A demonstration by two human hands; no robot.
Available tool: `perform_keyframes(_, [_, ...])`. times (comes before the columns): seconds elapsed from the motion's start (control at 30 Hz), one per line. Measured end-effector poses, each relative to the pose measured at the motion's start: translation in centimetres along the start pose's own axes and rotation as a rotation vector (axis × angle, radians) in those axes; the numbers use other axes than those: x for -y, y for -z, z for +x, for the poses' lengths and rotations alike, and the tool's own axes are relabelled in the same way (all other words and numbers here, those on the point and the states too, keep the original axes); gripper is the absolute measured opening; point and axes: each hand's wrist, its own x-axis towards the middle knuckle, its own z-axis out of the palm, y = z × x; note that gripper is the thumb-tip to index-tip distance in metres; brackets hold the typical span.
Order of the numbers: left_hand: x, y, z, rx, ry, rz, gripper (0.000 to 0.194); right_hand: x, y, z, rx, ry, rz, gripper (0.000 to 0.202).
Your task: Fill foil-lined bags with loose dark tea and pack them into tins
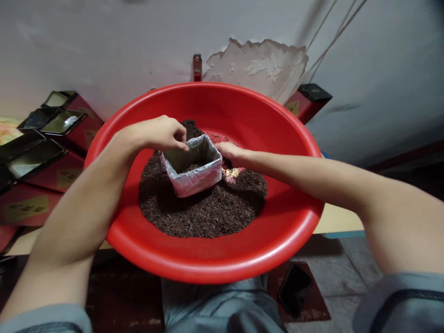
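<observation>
A: What occupies the centre, and how is it oriented?
B: A box-shaped reddish container lined with clear plastic film (198, 183), between the fingertips of both hands, over a bed of dark brown, loose dry flakes (208, 215). Its four-sided mouth points upward. The mouth's longer sides run crosswise, from the left fingers' side toward the right; the body's long axis, partly hidden, appears steep and slightly tilted.

A: How are the fingers arranged?
B: The left hand (169, 132) arches above the far-left rim, fingers curled in together and thumb tip at the film; whether it pinches the film cannot be told. The right hand (229, 152) meets the opposite wall, thumb near the rim, its other fingers hidden.

A: Why such a hold?
B: Presumably the right hand braces the wall, while the left's position leaves most of the mouth uncovered and keeps the liner edge within reach.

A: And the surroundings?
B: A wide, round, red plastic basin (215, 267) encircles flakes and container, its high sloped wall probably retaining spillage. Beyond the left fingers, outside the rim, stand open red-and-black rectangular tins (78, 132); beyond the right, a similar dark-ended red tin (307, 102) leans by the wall.
</observation>
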Motion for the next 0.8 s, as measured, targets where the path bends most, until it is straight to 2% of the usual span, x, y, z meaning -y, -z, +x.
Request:
perform_keyframes(0.07, [-0.2,-0.1,-0.1,-0.019,-0.015,-0.005,0.041,2.5,-0.5,-0.1,-0.015,0.051,0.119,0.031])
perform_keyframes(0.13, [-0.2,-0.1,-0.1,-0.033,-0.028,-0.008,0.037,4.8,-0.3,-1.4,-0.023,0.161,0.247,0.035])
perform_keyframes(0.27, [-0.2,-0.3,-0.1,-0.056,-0.037,-0.031,0.03,7.4,-0.8,-3.6,-0.004,0.429,0.246,0.044])
perform_keyframes(0.4, [-0.4,-0.3,-0.4,-0.074,-0.031,-0.029,0.027,7.7,-3.3,-3.3,0.008,0.585,0.176,0.053])
perform_keyframes(0.53, [-0.6,-0.2,-0.7,-0.062,-0.019,-0.02,0.033,7.2,-5.6,-2.4,0.007,0.705,0.111,0.058])
perform_keyframes(0.67, [-0.6,-0.2,-0.7,-0.064,0.002,-0.003,0.036,6.6,-6.4,-2.1,-0.046,0.839,0.011,0.061])
perform_keyframes(0.8, [-0.5,-0.4,-0.4,-0.059,0.028,0.033,0.031,6.2,-6.4,-2.5,-0.093,0.961,-0.033,0.059])
